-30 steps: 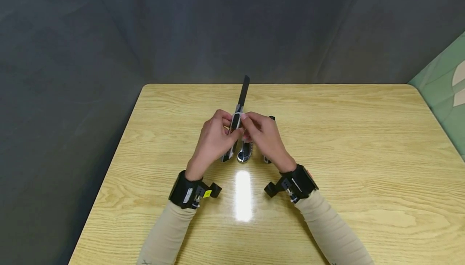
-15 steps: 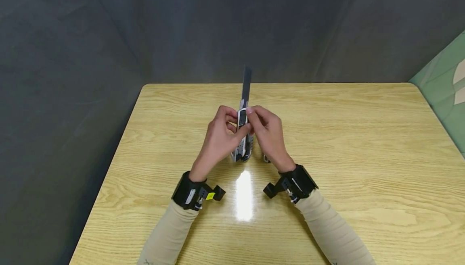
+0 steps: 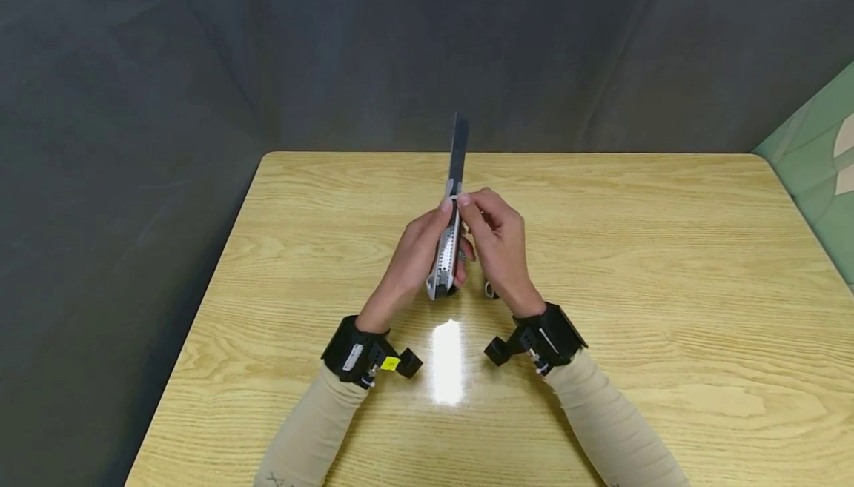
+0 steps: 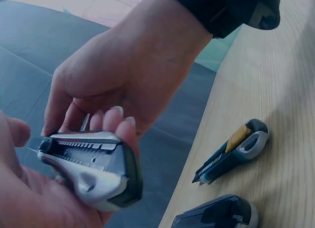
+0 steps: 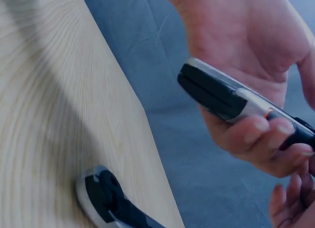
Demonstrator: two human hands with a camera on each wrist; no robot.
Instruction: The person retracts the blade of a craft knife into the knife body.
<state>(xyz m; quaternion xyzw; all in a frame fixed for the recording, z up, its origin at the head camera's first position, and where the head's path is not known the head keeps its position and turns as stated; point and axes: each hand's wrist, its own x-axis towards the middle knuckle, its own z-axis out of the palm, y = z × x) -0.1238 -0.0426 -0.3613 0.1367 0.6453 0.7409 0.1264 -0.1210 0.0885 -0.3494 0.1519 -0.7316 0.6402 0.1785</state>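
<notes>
A large utility knife (image 3: 445, 259) with a silver and black handle is held above the table, its long dark blade (image 3: 458, 150) extended and pointing away. My left hand (image 3: 415, 253) grips the handle, fingers curled round its far side and thumb near the front. In the right wrist view, those curled fingers (image 5: 258, 137) show against the handle. My right hand (image 3: 497, 246) pinches the knife's front end near the base of the blade; its exact contact is partly hidden. A smaller dark green cutter with a yellow part (image 4: 236, 142) lies on the table.
Another dark cutter (image 4: 216, 213) lies beside the green one, mostly hidden in the head view. The wooden table (image 3: 667, 287) meets a dark curtain (image 3: 427, 50) at the back. A green panel (image 3: 817, 138) stands at the right.
My left hand has shifted right and rolled the knife, so its narrow edge now faces up; its fingers have wrapped underneath. My right hand has moved slightly forward with the knife.
</notes>
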